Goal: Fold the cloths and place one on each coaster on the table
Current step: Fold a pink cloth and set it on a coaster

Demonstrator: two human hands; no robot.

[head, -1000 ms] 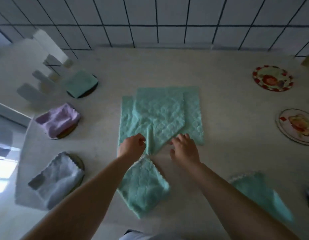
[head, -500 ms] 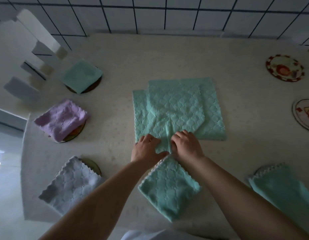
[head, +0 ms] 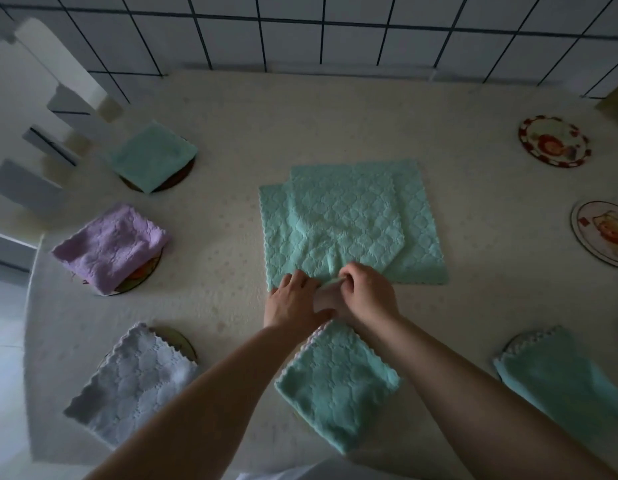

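Unfolded teal cloths (head: 349, 220) lie stacked flat in the middle of the table. My right hand (head: 368, 292) pinches the near edge of the top one. My left hand (head: 293, 299) rests flat on that same near edge, fingers spread. Folded cloths sit on coasters: a teal one (head: 150, 155) far left, a purple one (head: 110, 245) mid left, a pale grey one (head: 134, 382) near left, a teal one (head: 338, 382) under my forearms, and a teal one (head: 563, 372) near right. Two bare round coasters lie at the right, one further back (head: 554, 141) and one nearer (head: 601, 233).
The table (head: 335, 116) has a pale speckled cover and stands against a white tiled wall (head: 300, 32). A white chair back (head: 48, 98) stands at the far left corner. The table's left edge drops to a bright floor.
My hands have come together at the near edge of the top teal cloth, and my right hand has closed on it. The camera view has shifted slightly.
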